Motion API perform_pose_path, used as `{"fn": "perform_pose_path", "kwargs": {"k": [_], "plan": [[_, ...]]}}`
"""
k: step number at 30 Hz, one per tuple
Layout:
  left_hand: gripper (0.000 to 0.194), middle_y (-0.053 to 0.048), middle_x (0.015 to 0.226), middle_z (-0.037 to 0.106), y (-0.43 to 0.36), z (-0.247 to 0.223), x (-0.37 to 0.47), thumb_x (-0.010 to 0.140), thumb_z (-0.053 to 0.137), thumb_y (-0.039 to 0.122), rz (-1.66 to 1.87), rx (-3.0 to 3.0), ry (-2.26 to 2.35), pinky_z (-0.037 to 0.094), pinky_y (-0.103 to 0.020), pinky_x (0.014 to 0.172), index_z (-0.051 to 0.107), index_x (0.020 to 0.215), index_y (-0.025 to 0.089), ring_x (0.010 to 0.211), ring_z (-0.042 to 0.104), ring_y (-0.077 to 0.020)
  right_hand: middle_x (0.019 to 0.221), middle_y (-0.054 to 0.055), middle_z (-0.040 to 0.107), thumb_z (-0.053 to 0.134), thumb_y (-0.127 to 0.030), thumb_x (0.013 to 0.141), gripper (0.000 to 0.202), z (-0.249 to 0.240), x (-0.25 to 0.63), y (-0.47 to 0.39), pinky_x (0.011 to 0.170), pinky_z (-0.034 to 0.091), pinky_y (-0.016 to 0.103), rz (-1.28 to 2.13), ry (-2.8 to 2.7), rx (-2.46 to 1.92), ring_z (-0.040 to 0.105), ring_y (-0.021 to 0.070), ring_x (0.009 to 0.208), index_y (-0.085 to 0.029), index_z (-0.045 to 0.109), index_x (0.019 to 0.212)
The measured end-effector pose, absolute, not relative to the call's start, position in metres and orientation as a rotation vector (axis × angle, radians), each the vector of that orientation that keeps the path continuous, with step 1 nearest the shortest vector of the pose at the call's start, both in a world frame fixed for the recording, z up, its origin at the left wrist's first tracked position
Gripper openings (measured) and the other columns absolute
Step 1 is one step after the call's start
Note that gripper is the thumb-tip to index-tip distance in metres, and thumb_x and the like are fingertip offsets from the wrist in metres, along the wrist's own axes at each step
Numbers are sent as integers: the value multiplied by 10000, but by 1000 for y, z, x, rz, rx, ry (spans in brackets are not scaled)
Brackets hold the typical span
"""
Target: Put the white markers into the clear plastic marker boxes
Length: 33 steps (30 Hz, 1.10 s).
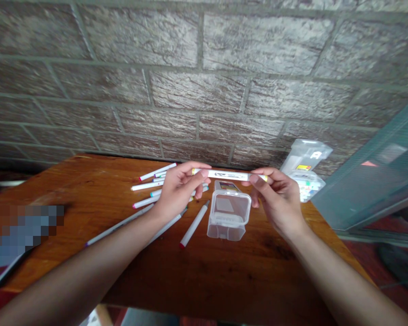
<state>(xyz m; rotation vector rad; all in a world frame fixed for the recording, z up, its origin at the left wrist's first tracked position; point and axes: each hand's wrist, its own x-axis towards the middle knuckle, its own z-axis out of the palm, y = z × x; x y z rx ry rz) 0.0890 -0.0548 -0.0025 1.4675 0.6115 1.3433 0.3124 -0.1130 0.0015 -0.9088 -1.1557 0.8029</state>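
Note:
A white marker with yellow ends [228, 174] is held level above the table, its printed side facing me. My left hand [183, 185] pinches its left end, and my right hand [275, 192] pinches its right end. Just below it, between the hands, an open clear plastic case [227, 215] stands on the wooden table with nothing visible inside. A marker with a red end [194, 225] lies left of the case. Several more white markers [146, 185] with coloured ends lie under and beyond my left hand and forearm, which partly hide them.
At the table's [258, 280] back right stands another clear case [306, 179] with its lid raised and small coloured items inside. A brick wall [177, 90] rises behind the table. A teal panel [370, 172] stands at the right, and a pixelated patch covers the left edge.

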Motion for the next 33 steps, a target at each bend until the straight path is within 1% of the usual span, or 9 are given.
{"fn": "perform_pose_path", "kwargs": {"k": [5,10,17,25,33], "plan": [[215,-29,776,765,-52,-7,87,907,794,358,1352,1417,530,437,-201,461,775,1024,179,460,592,-75,786,28,827,893,-357,824,226,2,314,-112,369,449,212,816,-1142,-874,562,81,380,-204,776,942],[217,-30,791,768,-50,-8,87,911,795,357,1368,1390,531,447,-208,463,755,1031,180,458,590,-78,803,36,832,886,-365,830,225,2,314,-112,365,448,219,807,-1138,-893,561,85,381,-206,788,956],[170,-11,752,724,-47,-9,88,907,808,335,1443,1394,530,425,-180,442,815,995,190,476,556,-59,835,43,840,851,-356,879,184,1,315,-111,373,453,212,811,-1141,-850,578,84,394,-208,805,979],[210,-35,781,744,-46,-9,89,900,802,358,1426,1304,508,430,-185,429,817,1006,178,471,557,-69,858,57,842,822,-382,903,200,2,316,-111,374,441,219,808,-1143,-839,579,86,388,-204,822,993],[245,-57,776,754,-48,-6,88,876,809,362,1401,1247,503,433,-191,432,817,997,150,467,556,-75,888,67,848,793,-364,922,194,3,317,-112,377,438,221,847,-1122,-822,576,87,393,-196,831,1012]]}}
